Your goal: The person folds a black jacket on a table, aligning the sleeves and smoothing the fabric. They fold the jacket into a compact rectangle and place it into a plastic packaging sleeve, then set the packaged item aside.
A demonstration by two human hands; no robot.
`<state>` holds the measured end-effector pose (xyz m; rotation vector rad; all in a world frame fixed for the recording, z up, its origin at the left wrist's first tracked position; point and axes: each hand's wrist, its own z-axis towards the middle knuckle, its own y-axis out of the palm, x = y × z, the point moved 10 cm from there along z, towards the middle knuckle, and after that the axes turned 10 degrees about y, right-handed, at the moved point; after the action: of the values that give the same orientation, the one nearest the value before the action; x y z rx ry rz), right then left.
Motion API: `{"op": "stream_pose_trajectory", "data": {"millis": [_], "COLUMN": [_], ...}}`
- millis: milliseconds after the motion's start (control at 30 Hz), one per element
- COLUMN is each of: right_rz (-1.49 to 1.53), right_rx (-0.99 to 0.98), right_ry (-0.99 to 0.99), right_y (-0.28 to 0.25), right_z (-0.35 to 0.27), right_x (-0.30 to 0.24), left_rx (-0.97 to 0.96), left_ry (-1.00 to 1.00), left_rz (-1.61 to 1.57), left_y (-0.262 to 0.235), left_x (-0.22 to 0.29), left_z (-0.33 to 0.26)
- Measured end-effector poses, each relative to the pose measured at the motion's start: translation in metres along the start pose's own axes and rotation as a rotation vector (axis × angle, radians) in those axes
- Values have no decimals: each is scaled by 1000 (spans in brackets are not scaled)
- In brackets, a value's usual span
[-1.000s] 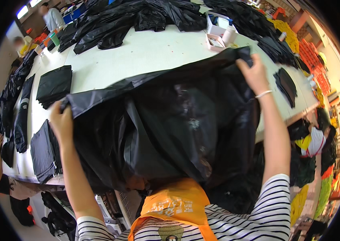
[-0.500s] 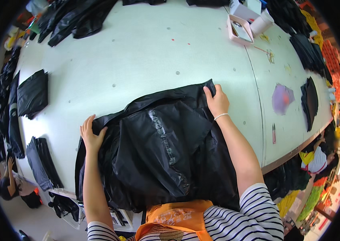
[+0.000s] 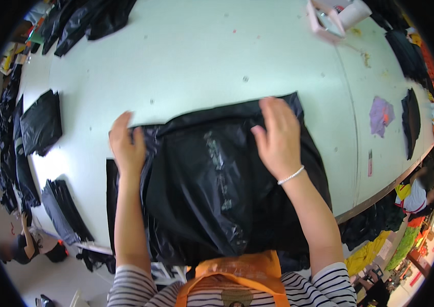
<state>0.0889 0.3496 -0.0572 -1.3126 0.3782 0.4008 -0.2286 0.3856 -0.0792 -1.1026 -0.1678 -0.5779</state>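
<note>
Black plastic bag (image 3: pixel 212 189): lies flat on white table (image 3: pixel 201 56), near edge, lower part hanging over toward us.
Left hand (image 3: pixel 127 146): we see it open, palm down, pressing bag's upper-left corner; nothing gripped.
Right hand (image 3: pixel 278 135): open, fingers spread, flat on bag's upper-right area; bracelet on wrist.
Surroundings: folded black pcs (image 3: pixel 40 123) at left, pink box (image 3: pixel 324 20) far right, purple scrap (image 3: pixel 380 115) well apart.

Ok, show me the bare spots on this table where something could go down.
Widest bare patch: the white table between the black garment under both hands and the far dark pile. A smaller strip lies between the garment and the purple scrap. The left edge is crowded with folded black pieces.
</note>
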Motion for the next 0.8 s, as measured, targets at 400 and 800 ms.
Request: {"op": "stream_pose_trajectory", "data": {"millis": [400,800], "right_rz": [270,553], "right_rx": [-392,-153], "right_ry": [-61,83], "right_y": [73,9], "right_z": [-51,-68], "right_x": [-24,-12], "left_rx": [-412,-356], "left_ry": [-99,-8], "left_rz": [153,-289], "left_y": [24,35], "left_x": [1,151], "left_z": [-36,-43]}}
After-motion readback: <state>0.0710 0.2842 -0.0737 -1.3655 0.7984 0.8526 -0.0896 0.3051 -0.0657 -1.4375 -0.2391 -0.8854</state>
